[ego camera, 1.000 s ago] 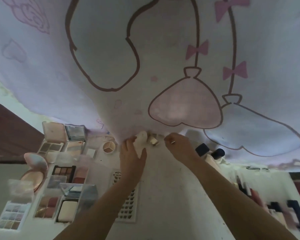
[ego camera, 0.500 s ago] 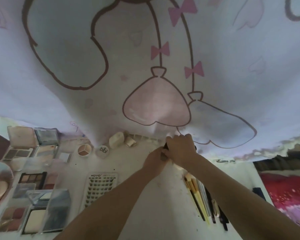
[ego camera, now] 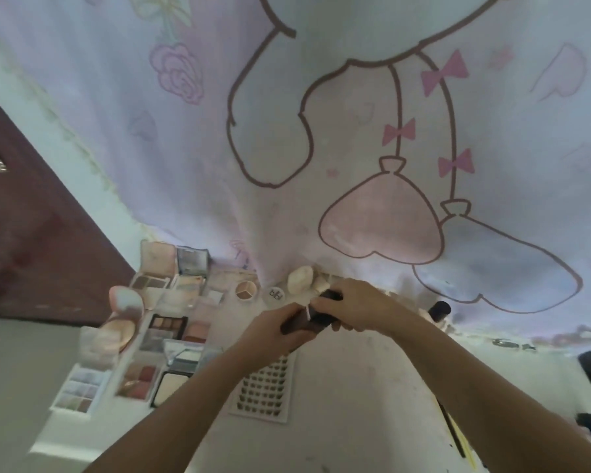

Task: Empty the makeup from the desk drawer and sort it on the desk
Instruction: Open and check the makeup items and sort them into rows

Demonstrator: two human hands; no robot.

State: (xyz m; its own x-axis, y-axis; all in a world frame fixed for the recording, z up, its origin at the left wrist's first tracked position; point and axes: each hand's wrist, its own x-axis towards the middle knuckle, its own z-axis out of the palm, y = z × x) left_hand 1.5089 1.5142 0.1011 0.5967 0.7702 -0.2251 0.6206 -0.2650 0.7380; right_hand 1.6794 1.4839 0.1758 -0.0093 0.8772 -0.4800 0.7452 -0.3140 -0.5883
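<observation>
I read both hands as clamped on one dark tube (ego camera: 309, 319) above mid-desk (ego camera: 355, 387), long axis running 8-to-2 o'clock, left hand (ego camera: 270, 331) on the 8 end, right hand (ego camera: 359, 308) on the cap end.

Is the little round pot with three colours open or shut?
Open. The round pot has no lid on, so its three colour wedges show.
</observation>
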